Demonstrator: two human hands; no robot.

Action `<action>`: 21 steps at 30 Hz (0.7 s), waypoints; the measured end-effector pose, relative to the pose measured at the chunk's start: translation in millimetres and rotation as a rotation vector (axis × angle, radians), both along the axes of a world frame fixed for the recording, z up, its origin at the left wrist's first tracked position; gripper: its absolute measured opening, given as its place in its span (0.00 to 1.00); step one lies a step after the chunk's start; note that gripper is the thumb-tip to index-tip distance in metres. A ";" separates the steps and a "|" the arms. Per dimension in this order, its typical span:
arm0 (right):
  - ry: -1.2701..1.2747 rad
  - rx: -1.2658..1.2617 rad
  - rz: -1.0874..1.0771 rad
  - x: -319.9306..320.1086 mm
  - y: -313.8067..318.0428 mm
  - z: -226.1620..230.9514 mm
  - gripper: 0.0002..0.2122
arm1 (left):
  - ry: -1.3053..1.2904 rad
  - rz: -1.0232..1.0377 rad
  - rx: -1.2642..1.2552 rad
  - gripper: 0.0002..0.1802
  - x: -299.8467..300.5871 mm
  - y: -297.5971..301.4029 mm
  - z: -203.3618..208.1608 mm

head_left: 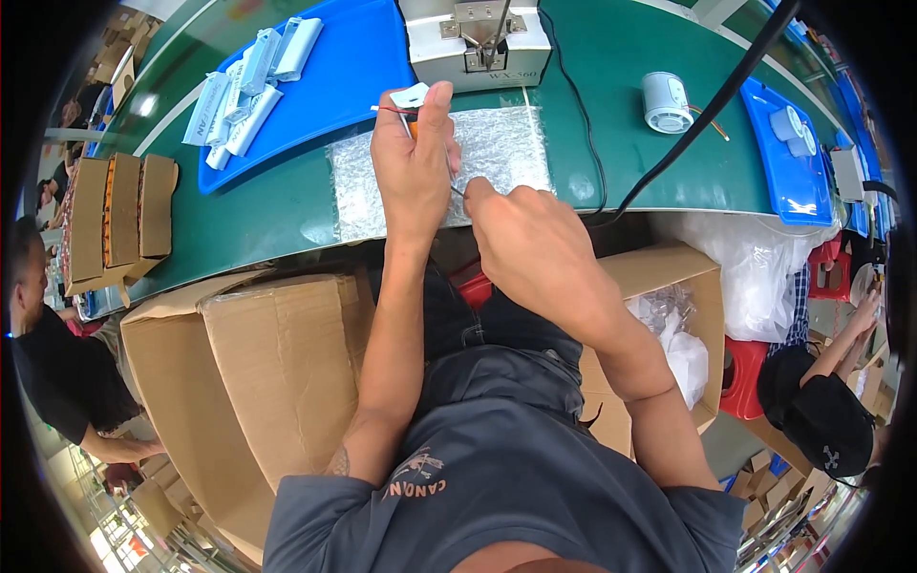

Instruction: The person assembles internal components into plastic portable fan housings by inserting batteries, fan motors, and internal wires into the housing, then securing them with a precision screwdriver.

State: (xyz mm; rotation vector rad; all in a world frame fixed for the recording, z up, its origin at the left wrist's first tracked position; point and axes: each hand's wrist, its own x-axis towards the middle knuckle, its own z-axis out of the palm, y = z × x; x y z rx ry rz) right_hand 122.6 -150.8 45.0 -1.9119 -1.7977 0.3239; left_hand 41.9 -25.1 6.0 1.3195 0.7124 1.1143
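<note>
Small, flat white part (410, 95) with thin red wire (394, 110): gripped between thumb and fingers of the left hand (411, 167), over translucent bubble-wrap (511, 143) on the green bench (626, 181). Thin grey metal shaft (457, 192): pinched in the closed right hand (537, 244), long axis slanted forward-left toward the left hand; the white part is held ahead and leftward.

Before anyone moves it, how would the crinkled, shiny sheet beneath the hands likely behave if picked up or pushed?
The crinkled sheet is probably floppy, given its wrinkled surface. It looks thin, so it is likely light for its size. Pushed across the glossy green table, it might slide or bunch up.
</note>
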 end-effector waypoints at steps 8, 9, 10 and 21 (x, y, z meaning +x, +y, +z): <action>0.210 0.007 -0.025 -4.9 -1.4 -4.0 0.04 | -0.071 -0.049 -0.153 0.20 -4.0 4.6 -0.1; 0.211 0.007 -0.028 -4.8 -1.8 -4.3 0.04 | -0.083 -0.055 -0.165 0.21 -4.0 4.8 -0.5; 0.207 0.003 -0.033 -4.8 -1.8 -4.6 0.04 | -0.081 -0.056 -0.164 0.21 -3.5 4.3 0.7; 0.230 0.024 -0.002 -0.9 -2.2 -9.7 0.05 | -0.032 -0.043 -0.171 0.24 -0.9 5.5 3.1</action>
